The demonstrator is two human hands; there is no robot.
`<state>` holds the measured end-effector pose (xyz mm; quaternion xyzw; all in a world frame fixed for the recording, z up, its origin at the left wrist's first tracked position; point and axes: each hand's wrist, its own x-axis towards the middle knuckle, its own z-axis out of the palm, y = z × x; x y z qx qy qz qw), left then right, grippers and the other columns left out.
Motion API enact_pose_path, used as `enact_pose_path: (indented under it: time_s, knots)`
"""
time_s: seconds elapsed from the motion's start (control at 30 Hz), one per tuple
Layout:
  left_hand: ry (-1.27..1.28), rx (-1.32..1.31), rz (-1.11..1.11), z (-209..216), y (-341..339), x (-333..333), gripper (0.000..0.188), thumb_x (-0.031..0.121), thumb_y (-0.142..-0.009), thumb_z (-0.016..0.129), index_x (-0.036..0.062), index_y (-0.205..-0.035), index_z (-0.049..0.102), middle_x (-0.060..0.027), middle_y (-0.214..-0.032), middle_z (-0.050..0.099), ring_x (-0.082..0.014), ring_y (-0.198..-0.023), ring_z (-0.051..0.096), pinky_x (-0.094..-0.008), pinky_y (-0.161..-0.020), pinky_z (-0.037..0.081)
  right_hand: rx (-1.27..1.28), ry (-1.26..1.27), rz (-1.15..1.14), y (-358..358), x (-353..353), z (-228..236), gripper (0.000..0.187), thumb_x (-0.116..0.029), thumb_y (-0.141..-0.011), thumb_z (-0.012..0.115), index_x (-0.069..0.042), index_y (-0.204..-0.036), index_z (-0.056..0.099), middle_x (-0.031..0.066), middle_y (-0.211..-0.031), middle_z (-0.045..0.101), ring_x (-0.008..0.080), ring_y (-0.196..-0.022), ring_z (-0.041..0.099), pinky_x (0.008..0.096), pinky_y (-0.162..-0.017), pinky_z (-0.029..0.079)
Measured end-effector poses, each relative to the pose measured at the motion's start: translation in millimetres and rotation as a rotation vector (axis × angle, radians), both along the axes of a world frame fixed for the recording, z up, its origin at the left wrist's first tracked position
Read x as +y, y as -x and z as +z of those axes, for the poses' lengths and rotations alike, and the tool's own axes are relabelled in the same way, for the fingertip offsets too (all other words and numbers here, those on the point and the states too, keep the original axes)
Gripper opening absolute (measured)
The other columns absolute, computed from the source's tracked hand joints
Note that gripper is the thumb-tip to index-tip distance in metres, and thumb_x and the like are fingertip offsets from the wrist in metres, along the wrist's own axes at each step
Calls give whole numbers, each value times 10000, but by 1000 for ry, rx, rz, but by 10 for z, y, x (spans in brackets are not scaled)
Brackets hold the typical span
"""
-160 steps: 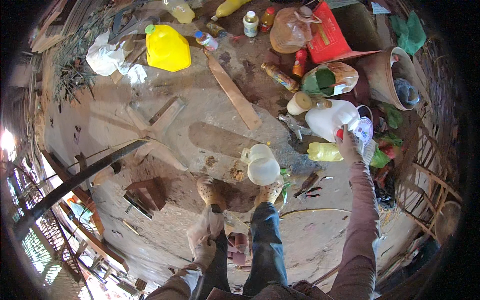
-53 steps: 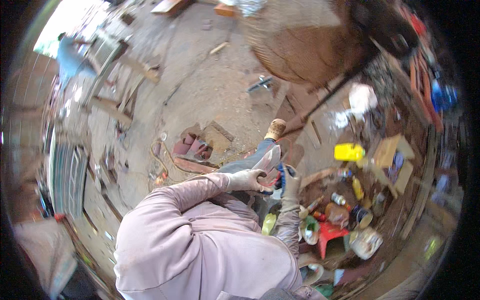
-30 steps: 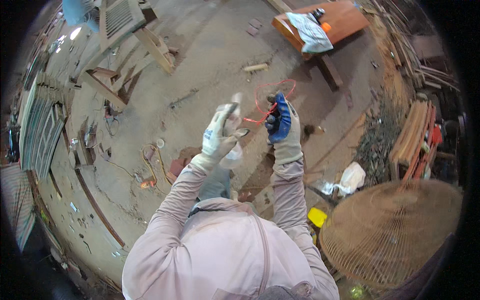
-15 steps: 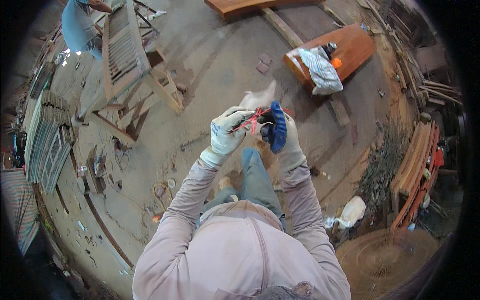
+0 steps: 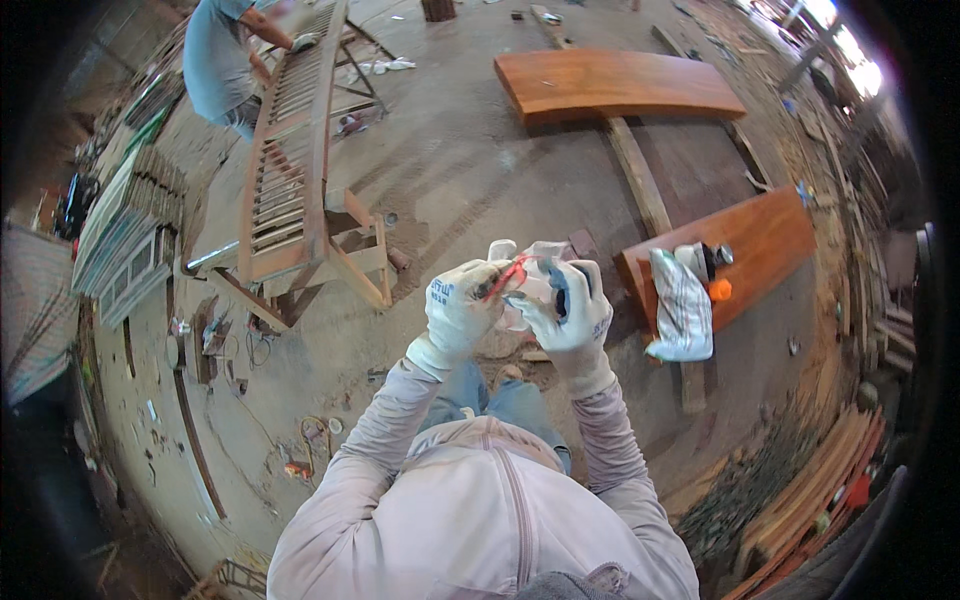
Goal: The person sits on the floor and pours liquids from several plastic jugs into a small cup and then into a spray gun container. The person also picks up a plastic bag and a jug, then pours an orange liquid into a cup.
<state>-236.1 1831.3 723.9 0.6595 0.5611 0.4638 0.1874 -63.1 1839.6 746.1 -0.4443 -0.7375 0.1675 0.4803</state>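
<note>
Both my hands are raised in front of my chest in white work gloves with dark blue palms. In my left hand (image 5: 462, 310) the fingers are closed on a thin red string (image 5: 517, 270), which loops up from the fingertips toward the other hand. My right hand (image 5: 572, 310) is close beside it, fingers curled in a pinch and thumb reaching toward the left fingertips. The string seems to run into this pinch, though the fingers partly hide it. Just beyond and below the hands shows a white sheet-like thing (image 5: 545, 250); whether I hold it I cannot tell.
A slatted wooden frame (image 5: 285, 140) rests on stands at the left, a co-worker (image 5: 218, 65) beside it. Right, two thick wooden slabs (image 5: 620, 85) lie across beams; the nearer bears a white sack (image 5: 683, 310). Stacked panels (image 5: 140, 225) stand far left, planks (image 5: 800, 500) lower right.
My right hand has turned, so its blue palm side faces me less and its white back shows more. The view has shifted, with the floor things now lower in the picture.
</note>
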Motion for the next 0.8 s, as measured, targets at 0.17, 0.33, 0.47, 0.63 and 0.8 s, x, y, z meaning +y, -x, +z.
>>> enact_pose_path:
  time_s: [0.17, 0.33, 0.47, 0.63, 0.8]
  knots:
    - [63, 116, 56, -144, 293, 1015, 178, 176, -798, 767, 102, -959, 754, -112, -839, 698, -311, -737, 682, -370, -650, 532, 113, 49, 252, 374, 1436, -242, 240, -75, -807, 757, -40, -1041, 714, 120, -880, 672, 285, -743, 656, 354, -668, 528]
    - [247, -81, 22, -377, 795, 2239, 209, 206, -784, 788, 102, -964, 763, -111, -831, 697, -292, -758, 688, -367, -680, 536, 388, 436, 225, 673, 2857, -546, 111, -54, -912, 691, 0, -1008, 697, 49, -776, 657, 139, -666, 619, 286, -583, 486]
    - [313, -74, 30, -441, 1360, 3333, 231, 182, -782, 786, 98, -997, 768, -111, -878, 724, -282, -776, 706, -337, -710, 544, 704, 604, -4, 778, 4110, -528, 119, -126, -1007, 605, -33, -967, 667, -21, -705, 566, 44, -516, 481, 215, -446, 373]
    - [347, -333, 130, -388, 2120, 4708, 193, 39, -825, 744, 35, -1017, 756, -74, -930, 756, -151, -826, 702, -292, -767, 552, 1132, 436, -245, 363, 5829, -381, 187, -272, -1021, 615, -89, -992, 641, 4, -702, 584, 74, -474, 457, 231, -402, 367]
    - [395, -827, 167, -545, 2605, 6356, 184, 105, -923, 718, -10, -1067, 719, -19, -919, 722, -83, -828, 630, -252, -784, 519, 1091, 460, -313, 160, 7205, -641, 265, -381, -1000, 633, -118, -972, 642, -17, -685, 574, 78, -458, 440, 230, -404, 342]
